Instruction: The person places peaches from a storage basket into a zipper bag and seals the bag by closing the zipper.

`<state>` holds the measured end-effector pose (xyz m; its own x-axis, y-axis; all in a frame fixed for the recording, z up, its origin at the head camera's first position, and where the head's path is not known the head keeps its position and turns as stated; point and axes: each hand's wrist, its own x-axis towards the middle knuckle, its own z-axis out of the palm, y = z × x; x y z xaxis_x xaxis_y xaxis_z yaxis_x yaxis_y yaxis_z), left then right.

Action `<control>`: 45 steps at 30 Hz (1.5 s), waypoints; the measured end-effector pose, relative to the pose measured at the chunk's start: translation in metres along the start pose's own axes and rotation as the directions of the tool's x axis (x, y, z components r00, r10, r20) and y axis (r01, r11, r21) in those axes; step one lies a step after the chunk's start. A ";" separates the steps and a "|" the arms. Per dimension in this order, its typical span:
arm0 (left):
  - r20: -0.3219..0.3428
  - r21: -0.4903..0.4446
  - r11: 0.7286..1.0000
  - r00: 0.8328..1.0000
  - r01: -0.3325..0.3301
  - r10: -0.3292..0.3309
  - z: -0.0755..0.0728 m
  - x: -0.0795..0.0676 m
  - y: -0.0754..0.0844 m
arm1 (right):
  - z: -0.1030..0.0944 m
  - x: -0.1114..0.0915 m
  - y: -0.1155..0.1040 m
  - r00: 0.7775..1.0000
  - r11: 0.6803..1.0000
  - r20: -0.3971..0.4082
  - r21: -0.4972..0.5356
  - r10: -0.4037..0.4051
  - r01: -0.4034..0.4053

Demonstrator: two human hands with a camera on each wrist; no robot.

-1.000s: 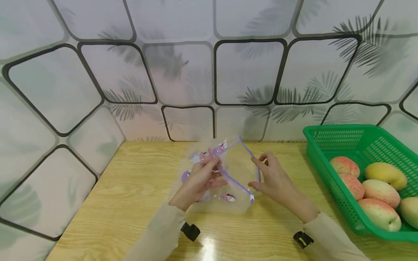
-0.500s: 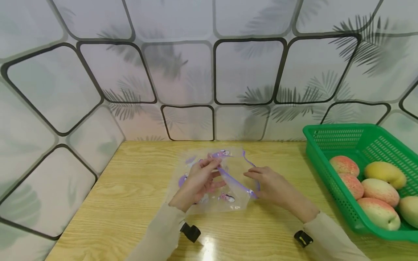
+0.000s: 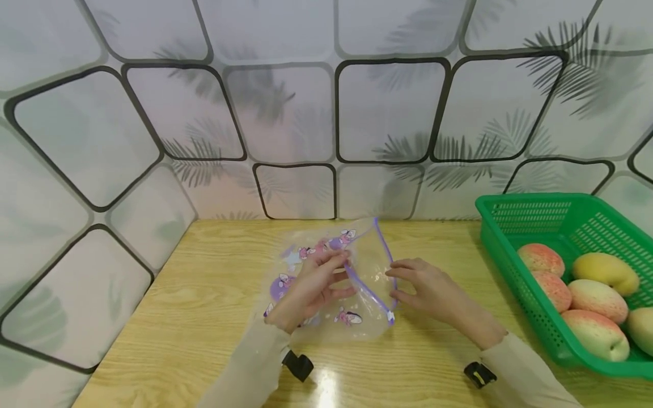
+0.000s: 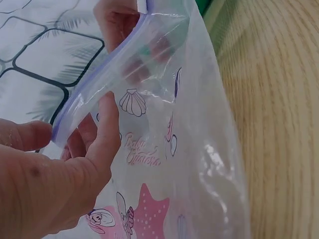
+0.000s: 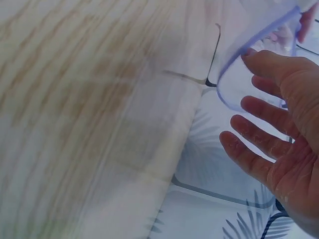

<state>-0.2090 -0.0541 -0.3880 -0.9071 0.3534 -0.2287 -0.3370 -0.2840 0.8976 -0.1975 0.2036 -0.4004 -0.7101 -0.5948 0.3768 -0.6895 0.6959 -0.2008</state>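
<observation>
A clear plastic zip bag [image 3: 326, 323] with a purple zip edge and pink and purple cartoon prints is held over the wooden table, its mouth gaping toward the right. My left hand [image 3: 313, 286] pinches one side of the mouth between thumb and fingers; in the left wrist view the thumb of this hand [image 4: 55, 184] meets the purple strip. At the opposite rim is my right hand [image 3: 433, 292], fingers spread and loosely bent. In the right wrist view, one digit of that hand [image 5: 294, 134] touches the purple rim. A white slider sits at the near corner.
To the right stands a green plastic basket [image 3: 530, 306] holding several peach-like fruits [image 3: 594, 334] and a yellow mango-like fruit [image 3: 604, 273]. A patterned curtain-like backdrop [image 3: 285, 113] rises behind and left of the wooden table [image 3: 204, 294].
The bag's mouth narrowed half a second ago and now gapes wider again. My right hand shifted along the right rim, its fingers less curled than a second ago. The left hand keeps its pinch.
</observation>
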 end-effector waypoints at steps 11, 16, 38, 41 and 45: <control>-0.044 -0.003 1.000 0.999 0.003 -0.003 -0.003 0.000 -0.002 | -0.015 -0.005 -0.009 0.999 0.999 -0.040 -0.039 -0.017 0.015; -0.047 -0.011 1.000 0.999 0.007 -0.007 -0.005 -0.001 -0.003 | -0.025 -0.007 -0.012 0.998 0.998 -0.050 -0.048 -0.030 0.028; -0.097 0.094 0.994 0.994 0.051 -0.042 -0.007 -0.005 0.004 | -0.081 -0.026 -0.005 0.991 0.977 -0.134 -0.209 0.017 -0.045; -0.091 0.103 0.993 0.995 0.055 -0.046 -0.007 -0.006 0.005 | -0.091 -0.029 -0.001 0.986 0.974 -0.166 -0.224 0.004 -0.042; -0.098 0.111 0.993 0.994 0.050 -0.040 -0.008 -0.006 0.004 | -0.104 -0.034 0.004 0.985 0.970 -0.170 -0.230 0.033 -0.073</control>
<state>-0.2066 -0.0641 -0.3861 -0.9134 0.2750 -0.3000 -0.3523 -0.1653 0.9212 -0.1618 0.2683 -0.3200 -0.6979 -0.4942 0.5184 -0.5846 0.8112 -0.0138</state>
